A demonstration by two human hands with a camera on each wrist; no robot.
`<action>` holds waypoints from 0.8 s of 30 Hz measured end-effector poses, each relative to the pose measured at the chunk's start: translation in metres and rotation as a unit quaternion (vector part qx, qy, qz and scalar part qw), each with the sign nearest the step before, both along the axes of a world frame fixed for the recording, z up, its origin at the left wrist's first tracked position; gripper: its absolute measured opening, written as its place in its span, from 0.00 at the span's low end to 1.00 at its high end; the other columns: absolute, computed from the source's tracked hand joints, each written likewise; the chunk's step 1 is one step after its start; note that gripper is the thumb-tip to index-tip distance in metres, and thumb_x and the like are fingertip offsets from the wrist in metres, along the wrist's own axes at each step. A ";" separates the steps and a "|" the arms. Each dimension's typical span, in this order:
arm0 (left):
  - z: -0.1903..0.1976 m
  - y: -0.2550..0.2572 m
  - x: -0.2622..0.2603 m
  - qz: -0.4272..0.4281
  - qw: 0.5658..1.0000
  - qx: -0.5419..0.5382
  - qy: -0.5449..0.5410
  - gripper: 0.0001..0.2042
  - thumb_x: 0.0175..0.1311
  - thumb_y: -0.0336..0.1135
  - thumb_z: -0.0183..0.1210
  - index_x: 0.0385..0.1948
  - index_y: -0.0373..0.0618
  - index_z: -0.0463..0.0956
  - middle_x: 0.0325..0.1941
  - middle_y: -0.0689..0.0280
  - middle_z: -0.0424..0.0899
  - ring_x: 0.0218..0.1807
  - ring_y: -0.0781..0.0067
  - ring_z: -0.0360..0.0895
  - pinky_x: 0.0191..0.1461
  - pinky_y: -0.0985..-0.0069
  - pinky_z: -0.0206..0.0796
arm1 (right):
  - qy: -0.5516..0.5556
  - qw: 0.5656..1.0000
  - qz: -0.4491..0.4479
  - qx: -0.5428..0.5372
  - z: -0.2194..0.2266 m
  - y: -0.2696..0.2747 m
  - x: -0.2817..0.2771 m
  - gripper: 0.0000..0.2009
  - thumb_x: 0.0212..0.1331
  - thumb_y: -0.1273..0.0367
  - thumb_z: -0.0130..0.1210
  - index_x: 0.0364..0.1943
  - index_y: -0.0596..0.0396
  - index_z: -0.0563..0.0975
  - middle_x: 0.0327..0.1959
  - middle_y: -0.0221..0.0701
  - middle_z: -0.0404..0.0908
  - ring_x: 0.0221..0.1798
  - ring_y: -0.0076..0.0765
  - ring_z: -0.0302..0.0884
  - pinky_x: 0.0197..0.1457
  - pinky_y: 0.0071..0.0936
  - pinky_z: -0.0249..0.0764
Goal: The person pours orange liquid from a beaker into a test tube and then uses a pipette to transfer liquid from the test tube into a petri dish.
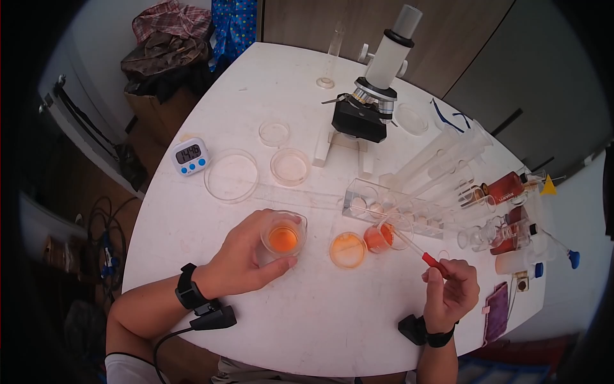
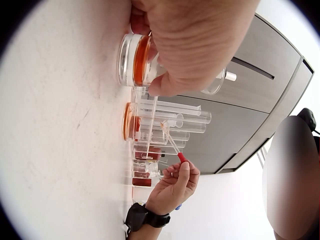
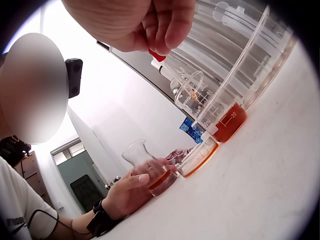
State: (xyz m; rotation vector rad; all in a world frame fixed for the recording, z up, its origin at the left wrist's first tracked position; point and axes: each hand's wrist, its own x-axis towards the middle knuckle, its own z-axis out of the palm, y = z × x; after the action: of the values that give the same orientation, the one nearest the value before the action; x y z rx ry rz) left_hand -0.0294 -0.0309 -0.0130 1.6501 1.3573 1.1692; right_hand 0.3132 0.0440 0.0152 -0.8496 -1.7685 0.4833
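My left hand (image 1: 240,253) grips a small glass beaker (image 1: 283,239) that holds orange liquid and stands on the white table. In the right wrist view this beaker (image 3: 161,181) has a flared, spouted rim. Between the finger and thumb of my right hand (image 1: 453,291) is a dropper (image 1: 433,261), pinched at its red bulb. Its glass tube slants down to the left, with the tip inside the mouth of a graduated beaker (image 3: 230,122). Red-orange liquid fills the bottom of that beaker. Just left of it, in the head view, lies a petri dish (image 1: 348,250) with orange contents.
Behind the beakers stands a clear rack (image 1: 364,195) with test tubes. A microscope (image 1: 368,96) stands farther back. Several petri dishes (image 1: 231,176) and a timer (image 1: 190,157) sit at the left. Red-brown bottles (image 1: 505,187) and a purple cloth (image 1: 495,313) are on the right.
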 end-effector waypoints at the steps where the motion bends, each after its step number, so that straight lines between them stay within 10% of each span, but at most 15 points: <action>1: 0.000 0.000 0.000 -0.001 1.000 0.004 0.004 0.26 0.61 0.30 0.70 0.63 0.43 0.74 0.59 0.56 0.81 0.61 0.58 0.79 0.68 0.66 0.68 | 0.000 1.000 0.000 0.000 0.001 0.000 0.000 0.10 0.59 0.84 0.64 0.44 0.66 0.80 0.28 0.37 0.85 0.29 0.30 0.83 0.38 0.22 0.75; 24: 0.005 0.000 0.000 -0.003 1.000 0.017 0.022 0.25 0.62 0.31 0.70 0.62 0.42 0.75 0.61 0.56 0.82 0.63 0.57 0.78 0.69 0.65 0.67 | -0.108 0.977 0.162 0.087 0.011 -0.003 -0.011 0.11 0.58 0.84 0.64 0.44 0.64 0.77 0.30 0.41 0.83 0.26 0.37 0.84 0.30 0.28 0.80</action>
State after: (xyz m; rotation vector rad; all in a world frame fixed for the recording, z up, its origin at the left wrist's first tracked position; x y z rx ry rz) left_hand -0.0293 -0.0308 -0.0080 1.7119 1.3667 1.1639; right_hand 0.3023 0.0411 0.0258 -0.5048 -2.1313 0.4501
